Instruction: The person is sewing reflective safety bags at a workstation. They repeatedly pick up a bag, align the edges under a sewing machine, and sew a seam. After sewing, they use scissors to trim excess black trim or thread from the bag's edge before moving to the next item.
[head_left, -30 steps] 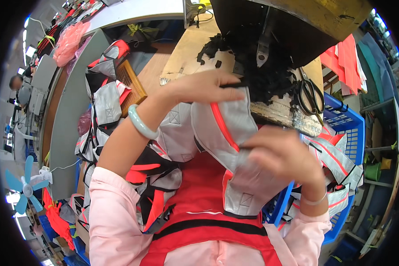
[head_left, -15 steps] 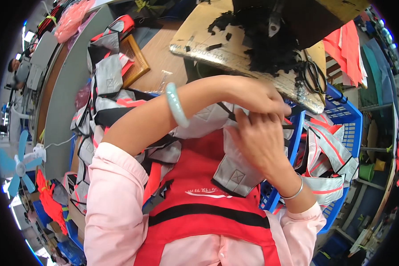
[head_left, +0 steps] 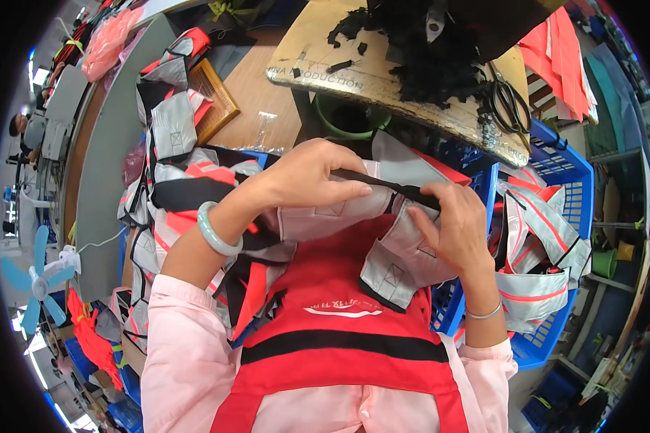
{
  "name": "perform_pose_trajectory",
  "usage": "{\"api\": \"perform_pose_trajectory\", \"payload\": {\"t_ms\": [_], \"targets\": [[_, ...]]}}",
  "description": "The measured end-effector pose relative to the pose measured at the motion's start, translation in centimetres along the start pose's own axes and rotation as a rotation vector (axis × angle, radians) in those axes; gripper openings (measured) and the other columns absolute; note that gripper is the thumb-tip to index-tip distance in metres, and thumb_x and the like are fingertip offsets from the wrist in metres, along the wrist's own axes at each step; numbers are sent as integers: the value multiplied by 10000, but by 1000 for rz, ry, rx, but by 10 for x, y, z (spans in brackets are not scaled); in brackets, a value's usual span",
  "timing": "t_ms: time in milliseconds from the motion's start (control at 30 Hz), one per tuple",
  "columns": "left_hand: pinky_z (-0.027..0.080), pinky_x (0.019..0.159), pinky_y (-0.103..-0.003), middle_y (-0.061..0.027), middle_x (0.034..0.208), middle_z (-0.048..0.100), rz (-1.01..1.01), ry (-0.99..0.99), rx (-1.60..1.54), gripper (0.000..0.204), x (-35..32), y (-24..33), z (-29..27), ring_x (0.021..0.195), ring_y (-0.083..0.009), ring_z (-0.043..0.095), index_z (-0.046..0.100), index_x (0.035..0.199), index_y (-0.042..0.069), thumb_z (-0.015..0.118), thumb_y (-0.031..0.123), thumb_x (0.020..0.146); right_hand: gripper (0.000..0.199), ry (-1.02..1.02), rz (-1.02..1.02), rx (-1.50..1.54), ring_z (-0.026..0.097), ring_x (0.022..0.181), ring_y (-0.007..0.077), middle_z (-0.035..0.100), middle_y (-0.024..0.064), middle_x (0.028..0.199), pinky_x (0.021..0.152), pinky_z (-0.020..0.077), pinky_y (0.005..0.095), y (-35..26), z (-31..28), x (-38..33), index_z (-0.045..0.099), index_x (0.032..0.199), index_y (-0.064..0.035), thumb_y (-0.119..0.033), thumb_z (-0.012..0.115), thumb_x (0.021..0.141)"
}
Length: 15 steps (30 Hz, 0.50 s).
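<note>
Uncrossed since the earlier frame, the left hand and right hand each pinch the black strap I see running sideways between them, dipping rightward.

We note capital lettering printed along the near edge of the tan board, with more at its right corner. On the red apron we see white characters, too small to read, above a curved white stroke.
</note>
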<state>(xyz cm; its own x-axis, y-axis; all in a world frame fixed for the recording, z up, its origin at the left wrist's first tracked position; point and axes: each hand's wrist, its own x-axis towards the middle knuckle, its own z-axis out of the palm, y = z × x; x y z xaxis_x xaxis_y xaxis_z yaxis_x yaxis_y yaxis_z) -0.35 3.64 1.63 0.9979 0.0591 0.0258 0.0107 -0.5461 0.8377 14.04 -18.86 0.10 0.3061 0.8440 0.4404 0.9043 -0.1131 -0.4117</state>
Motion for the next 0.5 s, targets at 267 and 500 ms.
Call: {"api": "perform_pose_trajectory", "payload": {"t_ms": [267, 500], "targets": [[378, 540, -273, 12, 624, 534, -93, -113, -191, 329, 45, 48, -57, 616, -62, 463, 669, 795, -28, 702, 293, 860, 247, -135, 229, 309, 613, 642, 309, 626, 160, 735, 593, 476, 345, 10, -70, 56, 661, 877, -1, -237, 705, 817], [289, 521, -255, 64, 605, 443, -267, 10, -55, 430, 101, 17, -78, 584, -40, 368, 606, 664, 12, 691, 380, 867, 265, -217, 273, 493, 445, 606, 133, 504, 84, 640, 579, 394, 302, 59, -50, 106, 602, 879, 43, -221, 600, 903]]}}
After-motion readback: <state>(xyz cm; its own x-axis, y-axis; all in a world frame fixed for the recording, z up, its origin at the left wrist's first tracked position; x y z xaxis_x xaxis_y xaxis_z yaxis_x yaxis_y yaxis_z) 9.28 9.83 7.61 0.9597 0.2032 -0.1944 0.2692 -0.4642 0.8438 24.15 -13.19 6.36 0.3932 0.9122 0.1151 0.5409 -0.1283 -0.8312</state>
